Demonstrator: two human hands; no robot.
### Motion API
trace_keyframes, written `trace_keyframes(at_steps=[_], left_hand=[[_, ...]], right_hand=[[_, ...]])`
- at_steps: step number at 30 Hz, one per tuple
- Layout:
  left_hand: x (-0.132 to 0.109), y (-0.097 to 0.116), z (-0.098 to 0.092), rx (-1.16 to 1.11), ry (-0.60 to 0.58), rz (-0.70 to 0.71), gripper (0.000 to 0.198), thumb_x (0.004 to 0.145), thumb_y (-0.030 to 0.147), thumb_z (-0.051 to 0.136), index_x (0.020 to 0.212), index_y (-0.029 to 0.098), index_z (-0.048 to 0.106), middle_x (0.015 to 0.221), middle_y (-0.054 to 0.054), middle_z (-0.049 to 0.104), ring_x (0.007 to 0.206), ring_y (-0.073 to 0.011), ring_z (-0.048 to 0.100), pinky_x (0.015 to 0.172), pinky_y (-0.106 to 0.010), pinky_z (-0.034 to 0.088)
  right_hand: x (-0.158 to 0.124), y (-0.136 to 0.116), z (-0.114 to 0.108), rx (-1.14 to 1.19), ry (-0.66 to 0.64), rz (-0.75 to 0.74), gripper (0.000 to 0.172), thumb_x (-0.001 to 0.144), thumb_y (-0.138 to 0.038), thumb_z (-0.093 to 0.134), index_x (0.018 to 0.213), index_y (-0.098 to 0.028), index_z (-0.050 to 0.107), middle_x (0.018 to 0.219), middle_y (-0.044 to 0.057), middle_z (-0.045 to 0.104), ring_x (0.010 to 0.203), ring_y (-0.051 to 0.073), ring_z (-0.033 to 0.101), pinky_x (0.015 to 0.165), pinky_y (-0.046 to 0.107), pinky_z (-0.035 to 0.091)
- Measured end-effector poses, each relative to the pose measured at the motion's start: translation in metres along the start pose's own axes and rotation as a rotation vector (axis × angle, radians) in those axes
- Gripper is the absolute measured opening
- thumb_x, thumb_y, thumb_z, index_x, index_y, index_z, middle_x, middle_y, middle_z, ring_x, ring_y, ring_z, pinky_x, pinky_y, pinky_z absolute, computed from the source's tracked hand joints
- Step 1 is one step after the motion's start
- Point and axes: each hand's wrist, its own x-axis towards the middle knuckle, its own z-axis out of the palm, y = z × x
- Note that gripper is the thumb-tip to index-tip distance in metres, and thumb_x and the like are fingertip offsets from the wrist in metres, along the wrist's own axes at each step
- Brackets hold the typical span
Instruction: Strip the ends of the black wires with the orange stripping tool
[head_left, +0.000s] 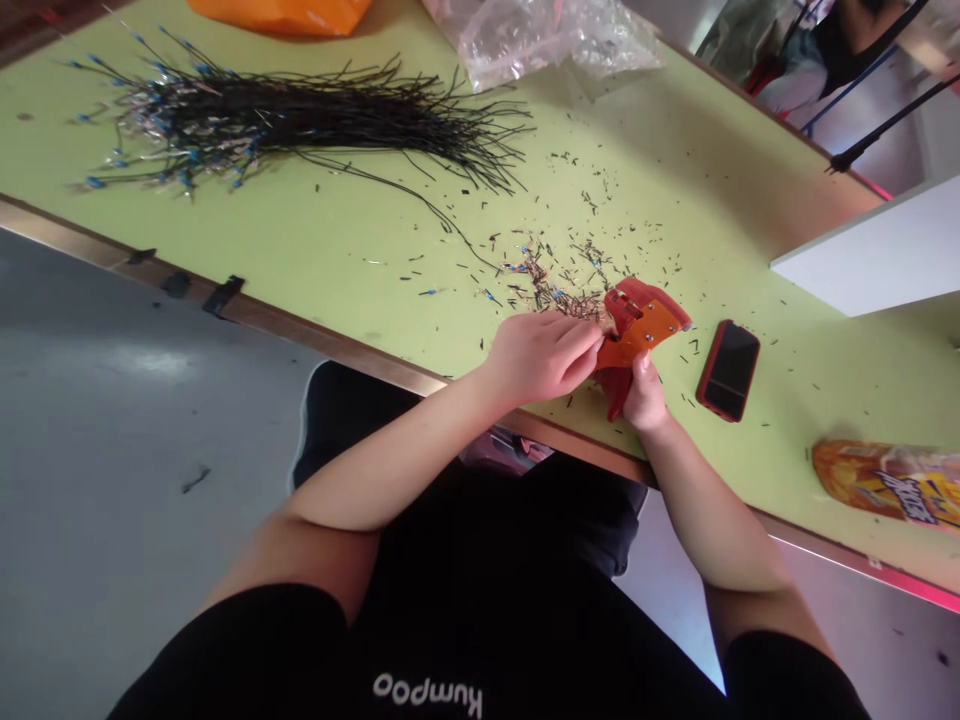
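My right hand (643, 392) is wrapped round the handles of an orange-red wire-stripping tool (643, 322) near the table's front edge. My left hand (541, 354) is closed in a pinch right at the tool's jaws; what its fingertips hold is too small to make out. Just behind the hands lies a small heap of short stripped pieces with blue tips (551, 285). A big bundle of thin black wires with blue ends (277, 120) lies spread at the far left of the table.
The yellow-green table (337, 250) is littered with tiny black offcuts. A dark phone in a red case (728, 369) lies right of the tool. A snack packet (889, 482), a white box (877, 255), a clear plastic bag (547, 35) and an orange bag (281, 15) stand around.
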Motion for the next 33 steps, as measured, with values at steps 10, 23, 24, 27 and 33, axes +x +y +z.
trace_keyframes(at_steps=[10,23,24,27,33], left_hand=[[0.0,0.001,-0.003,-0.07,-0.036,0.033,0.017,0.101,0.016,0.049,0.086,0.022,0.057,0.065,0.003,0.066,0.057,-0.0127,0.059,0.053,-0.03,0.035],[-0.001,0.002,0.0,-0.076,-0.036,0.026,0.015,0.101,0.019,0.052,0.087,0.022,0.057,0.067,0.004,0.07,0.058,-0.0123,0.063,0.052,-0.029,0.036],[-0.001,0.002,0.0,-0.076,-0.026,0.015,0.015,0.101,0.018,0.052,0.087,0.022,0.057,0.067,0.004,0.069,0.057,-0.0121,0.062,0.052,-0.029,0.036],[-0.001,0.002,0.0,-0.064,-0.046,-0.029,0.02,0.104,0.02,0.049,0.086,0.022,0.058,0.063,0.004,0.066,0.054,-0.0119,0.059,0.051,-0.029,0.034],[-0.001,0.002,-0.001,-0.049,-0.075,-0.098,0.025,0.105,0.024,0.045,0.083,0.022,0.057,0.059,0.003,0.062,0.05,-0.0119,0.054,0.051,-0.03,0.029]], right_hand=[[-0.005,-0.005,0.003,0.005,0.023,0.067,0.058,0.088,-0.085,0.066,0.106,-0.03,0.071,0.098,0.008,0.079,0.113,0.037,0.077,0.098,0.06,0.067],[-0.006,-0.009,0.01,-0.068,0.024,0.038,0.06,0.085,-0.089,0.064,0.08,-0.029,0.067,0.07,0.007,0.073,0.101,0.04,0.08,0.083,0.06,0.071],[-0.006,-0.007,0.009,-0.063,0.037,0.015,0.06,0.086,-0.089,0.063,0.085,-0.03,0.069,0.074,0.007,0.075,0.106,0.04,0.08,0.085,0.06,0.071],[-0.005,-0.005,0.009,-0.062,0.089,-0.03,0.068,0.089,-0.094,0.048,0.1,-0.033,0.073,0.09,0.009,0.079,0.121,0.04,0.076,0.091,0.061,0.07],[-0.003,-0.006,0.011,-0.058,0.077,0.021,0.089,0.08,-0.106,0.034,0.114,-0.033,0.072,0.111,0.011,0.081,0.132,0.04,0.071,0.102,0.061,0.066]])
